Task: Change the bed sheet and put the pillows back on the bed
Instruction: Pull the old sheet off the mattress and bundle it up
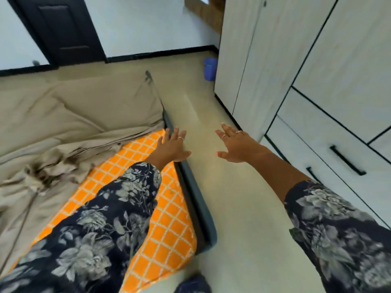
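**poster1:** Head cam is looking down the side of the bed. Beige sheet (69, 115) is lying bunched and half peeled back, covering the far part of the bed and the side away from the person, so the orange checked mattress (169, 218) is showing at the near corner. Can't spot any pillows in shot.

**poster2:** What are the hands doing?

**poster1:** Both are reaching forward, fingers spread, each grip released and holding nothing. Left hand (172, 145) is hovering right over the mattress edge, by the grey bed frame (196, 197). Right hand (237, 144) is hanging over the floor (232, 208), between the bed and the white wardrobe (317, 81).

**poster2:** So which one is getting the sheet?

**poster1:** My guess is the left. The sheet's pulled-back edge is running across the bed just beyond and to the left of that hand, very near it. The right is sitting well apart from any fabric and would need to cross over the frame first.
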